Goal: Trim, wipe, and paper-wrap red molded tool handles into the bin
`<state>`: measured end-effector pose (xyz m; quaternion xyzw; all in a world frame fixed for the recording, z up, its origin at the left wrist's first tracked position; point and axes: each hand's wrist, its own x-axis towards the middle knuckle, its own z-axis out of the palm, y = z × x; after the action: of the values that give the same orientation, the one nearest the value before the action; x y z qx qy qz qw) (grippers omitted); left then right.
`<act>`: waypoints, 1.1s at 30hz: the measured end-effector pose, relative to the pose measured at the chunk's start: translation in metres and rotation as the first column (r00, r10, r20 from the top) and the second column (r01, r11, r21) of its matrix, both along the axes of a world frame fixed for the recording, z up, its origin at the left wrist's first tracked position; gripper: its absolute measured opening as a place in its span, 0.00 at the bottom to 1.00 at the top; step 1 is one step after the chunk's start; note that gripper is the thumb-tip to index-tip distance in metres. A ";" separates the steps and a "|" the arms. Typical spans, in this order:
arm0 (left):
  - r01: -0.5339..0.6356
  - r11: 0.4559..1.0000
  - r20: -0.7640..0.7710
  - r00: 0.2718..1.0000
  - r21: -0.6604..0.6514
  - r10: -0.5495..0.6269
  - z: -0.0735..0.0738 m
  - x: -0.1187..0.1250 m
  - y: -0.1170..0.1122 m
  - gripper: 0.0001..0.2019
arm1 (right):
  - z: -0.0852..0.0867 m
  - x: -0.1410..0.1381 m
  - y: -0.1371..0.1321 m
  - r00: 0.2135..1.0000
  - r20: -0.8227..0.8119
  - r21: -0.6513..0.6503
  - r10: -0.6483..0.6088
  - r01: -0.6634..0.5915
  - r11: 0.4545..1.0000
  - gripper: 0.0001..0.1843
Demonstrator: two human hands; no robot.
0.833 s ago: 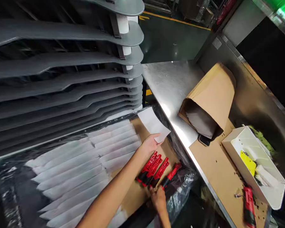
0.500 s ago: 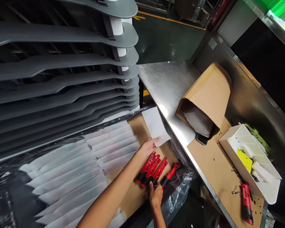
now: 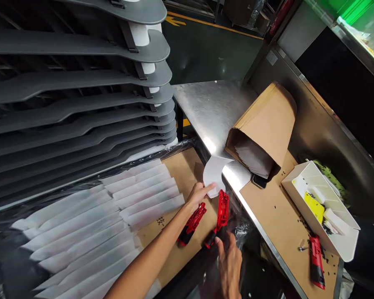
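Observation:
My left hand [image 3: 198, 194] pinches the lower edge of a white sheet of paper [image 3: 214, 176], which curls over beside the steel table edge. Lower down, my right hand [image 3: 230, 262] grips the black end of a stack of red-and-black plastic parts [image 3: 222, 215] and holds them raised and upright. One more red-and-black part [image 3: 192, 223] lies on the brown cardboard [image 3: 183, 170] just under my left wrist. Rows of overlapping white paper-wrapped pieces [image 3: 106, 220] cover the cardboard to the left.
A tall rack of grey trays [image 3: 75, 95] stands at the left. On the steel table [image 3: 212, 108] lie a rolled cardboard sleeve with paper inside [image 3: 263, 124], a white bin [image 3: 321, 207], a phone [image 3: 259, 181] and another red-and-black part [image 3: 316, 261]. Black plastic film lines the box.
My right hand gathered most of the red parts from the cardboard and lifted them upright; one part stays lying. The paper in my left hand has bent over toward the table. The view shifted right.

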<state>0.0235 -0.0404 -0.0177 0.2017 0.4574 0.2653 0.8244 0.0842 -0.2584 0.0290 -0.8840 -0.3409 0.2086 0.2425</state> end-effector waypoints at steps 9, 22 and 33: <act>0.059 0.996 0.020 0.998 0.059 -0.061 0.012 0.003 -0.011 0.25 | 0.005 -0.004 -0.004 0.998 0.015 -0.037 0.064 -0.064 0.997 0.33; 0.030 0.997 0.086 0.996 -0.071 -0.024 0.022 0.007 -0.026 0.22 | 0.010 0.000 -0.003 0.992 0.050 0.045 0.113 -0.115 0.992 0.34; -0.014 0.937 0.184 0.979 -0.348 0.083 0.026 0.008 -0.073 0.15 | 0.023 0.013 0.013 0.996 -0.068 0.038 -0.059 0.062 0.997 0.43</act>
<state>0.0319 -0.1139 0.0081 0.0157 0.4185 0.2200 0.8811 0.0977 -0.2449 0.0523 -0.8815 -0.3096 0.2239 0.2776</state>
